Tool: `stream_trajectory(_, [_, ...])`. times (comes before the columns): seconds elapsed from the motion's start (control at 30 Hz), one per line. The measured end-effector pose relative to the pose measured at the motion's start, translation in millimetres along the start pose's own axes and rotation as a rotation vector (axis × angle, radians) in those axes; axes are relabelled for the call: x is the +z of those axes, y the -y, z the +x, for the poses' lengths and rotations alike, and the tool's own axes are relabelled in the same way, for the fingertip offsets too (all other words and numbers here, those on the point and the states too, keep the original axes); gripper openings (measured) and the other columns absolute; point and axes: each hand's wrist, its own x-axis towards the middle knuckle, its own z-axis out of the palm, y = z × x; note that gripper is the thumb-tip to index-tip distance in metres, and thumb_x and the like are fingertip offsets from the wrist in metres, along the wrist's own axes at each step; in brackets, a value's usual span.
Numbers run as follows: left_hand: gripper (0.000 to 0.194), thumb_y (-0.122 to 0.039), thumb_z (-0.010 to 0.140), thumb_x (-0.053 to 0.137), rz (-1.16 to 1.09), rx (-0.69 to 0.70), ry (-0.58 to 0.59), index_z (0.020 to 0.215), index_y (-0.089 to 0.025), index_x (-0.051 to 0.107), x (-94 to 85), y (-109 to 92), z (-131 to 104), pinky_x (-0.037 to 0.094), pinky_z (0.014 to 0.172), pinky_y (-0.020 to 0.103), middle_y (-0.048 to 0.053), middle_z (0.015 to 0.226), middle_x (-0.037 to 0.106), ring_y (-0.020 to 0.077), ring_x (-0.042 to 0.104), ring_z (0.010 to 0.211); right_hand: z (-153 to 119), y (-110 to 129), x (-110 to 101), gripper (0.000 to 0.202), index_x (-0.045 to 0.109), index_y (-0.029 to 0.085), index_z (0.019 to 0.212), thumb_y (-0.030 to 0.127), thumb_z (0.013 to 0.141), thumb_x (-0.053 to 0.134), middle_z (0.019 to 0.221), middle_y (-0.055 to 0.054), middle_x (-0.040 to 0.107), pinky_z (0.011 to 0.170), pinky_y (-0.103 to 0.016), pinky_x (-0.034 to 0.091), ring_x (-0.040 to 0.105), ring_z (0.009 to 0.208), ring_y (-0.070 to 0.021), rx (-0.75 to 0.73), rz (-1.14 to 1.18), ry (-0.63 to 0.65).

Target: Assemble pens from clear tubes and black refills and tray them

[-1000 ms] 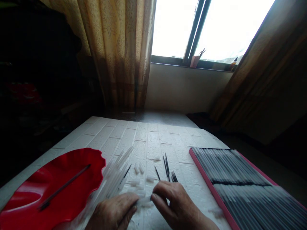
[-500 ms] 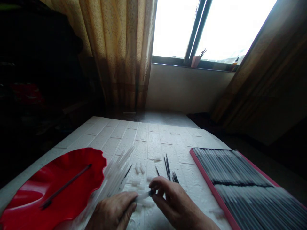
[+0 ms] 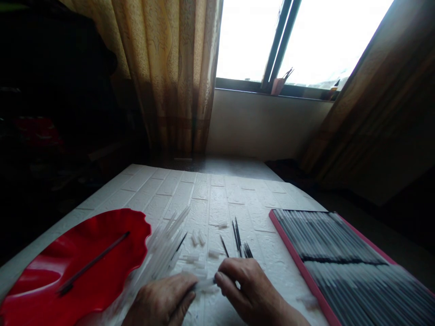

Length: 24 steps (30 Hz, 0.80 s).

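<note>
Between my hands is a translucent pen (image 3: 205,284), lying roughly level just above the table. My left hand (image 3: 161,298) is closed around its left part. The thumb and fingers of my right hand (image 3: 249,287) pinch the pen's dark right end, and the fingers hide part of it. Several small clear caps (image 3: 198,238) lie scattered beyond and under my hands. Thin dark refills (image 3: 237,234) lie just past my right hand. Next to my left hand is a loose bundle of long clear tubes (image 3: 165,246), with one dark refill (image 3: 181,241) at its edge.
A red wavy-edged plate (image 3: 112,276) at the left holds one dark pen (image 3: 95,261). To the right, a pink-sided box (image 3: 288,246) carries packed rows of pens (image 3: 326,235). The white brick-patterned table (image 3: 204,188) reaches towards a curtain (image 3: 173,81) and window.
My right hand has shifted slightly and its fingers have closed further over the pen's dark end. My left hand has hardly moved, keeping its hold on the pen.
</note>
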Motion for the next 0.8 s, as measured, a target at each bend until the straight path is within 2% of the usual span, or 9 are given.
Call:
stream_trajectory(0.1, [0.028,-0.038,0.108,0.034,0.014,0.009,-0.011,0.110,-0.024,0.058,-1.0,-1,1,0.060,0.069,0.014,-0.001,0.088,0.080,0.0138,0.079,0.076,1,-2,1,0.041,0.049,0.021,0.058,0.034,0.096,0.038,0.051,0.000,0.056,0.052,-0.023,0.035,0.056,0.049,-0.0131,0.036,0.042,0.050])
stream_trajectory(0.17, [0.028,-0.038,0.108,0.033,0.012,0.005,-0.006,0.110,-0.024,0.058,-1.6,-1,1,0.060,0.068,0.014,-0.001,0.087,0.080,0.0134,0.079,0.075,1,-1,-2,0.040,0.051,0.021,0.061,0.034,0.096,0.037,0.054,-0.001,0.059,0.054,-0.022,0.037,0.058,0.051,-0.0132,0.056,0.088,0.068])
stream_trajectory(0.37, [0.022,-0.033,0.106,0.041,-0.021,-0.032,0.007,0.113,-0.024,0.061,-1.4,1,-3,0.060,0.074,0.015,-0.001,0.093,0.080,0.0142,0.079,0.080,-1,6,-14,0.010,0.058,0.020,0.088,0.023,0.089,0.049,0.074,-0.001,0.065,0.060,-0.022,0.042,0.059,0.064,-0.0136,0.006,0.154,0.017])
stream_trajectory(0.5, [0.020,-0.030,0.104,0.045,-0.042,-0.055,0.026,0.114,-0.025,0.061,0.4,3,-4,0.060,0.075,0.016,-0.001,0.095,0.080,0.0149,0.079,0.083,-3,4,-12,0.008,0.055,0.021,0.083,0.017,0.086,0.049,0.071,0.001,0.062,0.059,-0.021,0.040,0.055,0.061,-0.0120,-0.036,0.165,0.012])
stream_trajectory(0.8, [0.020,-0.035,0.103,0.049,-0.090,-0.096,0.057,0.115,-0.027,0.063,-1.5,5,-5,0.059,0.078,0.013,-0.002,0.097,0.080,0.0128,0.079,0.086,-2,2,-11,0.008,0.053,0.021,0.079,0.019,0.086,0.051,0.068,0.002,0.059,0.058,-0.023,0.037,0.052,0.060,-0.0125,0.045,0.153,0.075])
